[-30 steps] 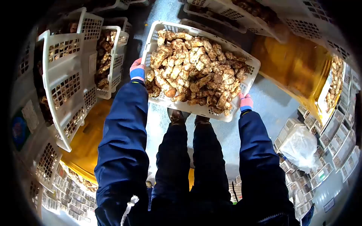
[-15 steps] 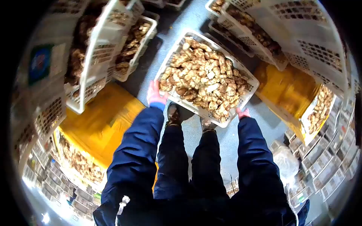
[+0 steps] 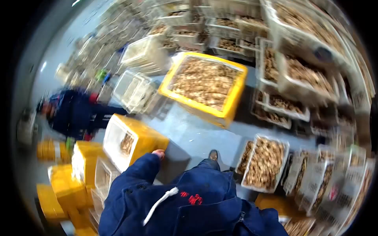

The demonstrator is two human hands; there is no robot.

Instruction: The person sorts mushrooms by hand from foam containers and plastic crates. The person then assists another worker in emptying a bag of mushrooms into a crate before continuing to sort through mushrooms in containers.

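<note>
My left hand [image 3: 159,153] is low in front of me, close to a yellow-sided box [image 3: 151,135] with a white inner wall and some brown pieces inside. The hand is small and smeared, so I cannot make out its fingers or any contact with the box. My right hand is not in view. To my right, a white plastic crate [image 3: 286,151] full of brown and pale mushroom-like pieces [image 3: 264,163] sits on the floor.
A large yellow-rimmed box [image 3: 236,100] of brown pieces stands ahead. Nested clear crates [image 3: 132,92] are beside it. Stacked filled crates [image 3: 303,74] line the right. Yellow boxes [image 3: 65,183] stand at lower left. A person in dark blue [image 3: 75,112] is at far left.
Both my hands were at the rim of a filled white crate; they are now away from it. My view has swung round, and my right hand has left the picture.
</note>
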